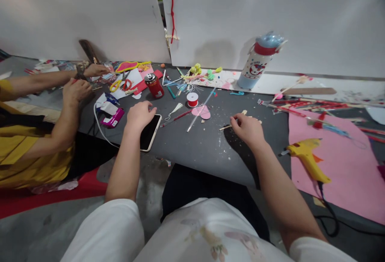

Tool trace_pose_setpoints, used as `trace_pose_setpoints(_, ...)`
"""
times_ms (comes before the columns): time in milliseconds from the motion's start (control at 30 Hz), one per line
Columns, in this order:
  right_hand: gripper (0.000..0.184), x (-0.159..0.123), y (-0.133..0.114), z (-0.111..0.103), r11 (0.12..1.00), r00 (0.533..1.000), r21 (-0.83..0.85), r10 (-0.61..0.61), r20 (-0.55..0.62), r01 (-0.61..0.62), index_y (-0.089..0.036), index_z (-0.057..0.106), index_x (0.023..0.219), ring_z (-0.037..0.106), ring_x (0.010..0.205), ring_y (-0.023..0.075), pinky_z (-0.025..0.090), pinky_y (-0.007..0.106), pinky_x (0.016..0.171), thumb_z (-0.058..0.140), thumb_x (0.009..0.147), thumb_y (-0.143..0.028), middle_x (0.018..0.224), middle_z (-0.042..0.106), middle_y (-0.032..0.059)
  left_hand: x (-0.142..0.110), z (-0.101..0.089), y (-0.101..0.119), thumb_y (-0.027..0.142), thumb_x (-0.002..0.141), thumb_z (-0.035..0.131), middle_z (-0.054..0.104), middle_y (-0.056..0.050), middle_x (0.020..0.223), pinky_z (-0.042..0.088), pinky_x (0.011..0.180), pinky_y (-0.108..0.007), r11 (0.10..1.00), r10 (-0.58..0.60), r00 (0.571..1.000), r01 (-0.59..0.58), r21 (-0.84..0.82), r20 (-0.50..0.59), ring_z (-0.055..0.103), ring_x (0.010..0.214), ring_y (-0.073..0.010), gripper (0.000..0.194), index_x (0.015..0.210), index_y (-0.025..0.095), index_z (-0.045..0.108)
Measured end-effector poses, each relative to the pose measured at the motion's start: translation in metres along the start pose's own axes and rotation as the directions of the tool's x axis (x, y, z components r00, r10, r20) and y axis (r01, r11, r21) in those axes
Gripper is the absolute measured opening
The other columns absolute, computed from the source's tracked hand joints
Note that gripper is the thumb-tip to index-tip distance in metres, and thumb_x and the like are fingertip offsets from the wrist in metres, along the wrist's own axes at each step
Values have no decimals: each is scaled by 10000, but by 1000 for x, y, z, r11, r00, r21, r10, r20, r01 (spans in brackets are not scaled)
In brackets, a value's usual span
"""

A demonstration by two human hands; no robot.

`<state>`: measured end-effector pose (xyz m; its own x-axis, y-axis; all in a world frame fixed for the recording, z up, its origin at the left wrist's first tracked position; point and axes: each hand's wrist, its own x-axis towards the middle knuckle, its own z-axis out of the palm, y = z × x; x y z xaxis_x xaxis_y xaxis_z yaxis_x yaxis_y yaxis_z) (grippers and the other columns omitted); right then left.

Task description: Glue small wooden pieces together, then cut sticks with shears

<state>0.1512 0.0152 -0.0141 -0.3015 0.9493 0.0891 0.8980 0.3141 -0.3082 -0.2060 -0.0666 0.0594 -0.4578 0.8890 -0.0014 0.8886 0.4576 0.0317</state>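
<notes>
My left hand [139, 115] lies over the upper left part of a smartphone [150, 133] with a dark screen, thumb apart from the fingers; it grips nothing that I can see. Beyond the phone's far right corner is a pale tassel [177, 108]. Over the table my right hand [248, 131] is curled, with thin wooden sticks [225, 127] poking out around its fingers; the palm hides how they are held. Between the hands lie a clear glue stick [201, 109], a pink heart-shaped piece [203, 112], a dark red stick [177, 117] and a red ribbon spool [192, 100].
A yellow glue gun [309, 157] rests on pink paper [339, 161] at right, its cord trailing. A bottle [255, 63] and red can [154, 86] stand farther back. Scissors [122, 84] lie left. At far left, a co-worker's hands [76, 90] handle something dark.
</notes>
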Motion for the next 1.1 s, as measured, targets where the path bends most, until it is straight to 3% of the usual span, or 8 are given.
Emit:
trace_pose_setpoints(467,361,1,-3,-1,1000,1000,-8,5,15,-5,-167,695,939,640,722,233,250,289,600,412,957,-391,815,737,109,-9,-1,17,432,895,476,735,-125,1097,509,867,-421,999,43,999,-43,0,10,671,1055,-348,411,1154,187,681)
trace_pose_setpoints(700,346,4,2,-2,998,998,-15,59,-7,-59,-170,686,977,642,726,245,244,300,602,385,962,-340,839,740,128,-23,9,53,394,917,471,743,-71,1070,488,849,-353,981,172,985,-172,-88,-14,668,1044,-276,340,1116,220,684)
trace_pose_setpoints(867,339,6,4,-5,995,995,28,98,-34,-97,-172,692,995,635,729,241,246,302,603,386,960,-316,861,746,132,-32,19,79,377,925,483,742,-67,1037,476,791,-341,951,271,961,-277,-141,-59,683,970,-269,310,1078,211,694)
trace_pose_setpoints(1100,331,7,5,-4,994,994,33,108,-29,-107,-171,685,1004,637,742,241,244,299,607,389,968,-315,872,747,133,-36,19,90,377,926,487,754,-42,951,456,710,-338,928,330,944,-329,-174,-27,696,916,-264,283,1033,230,704)
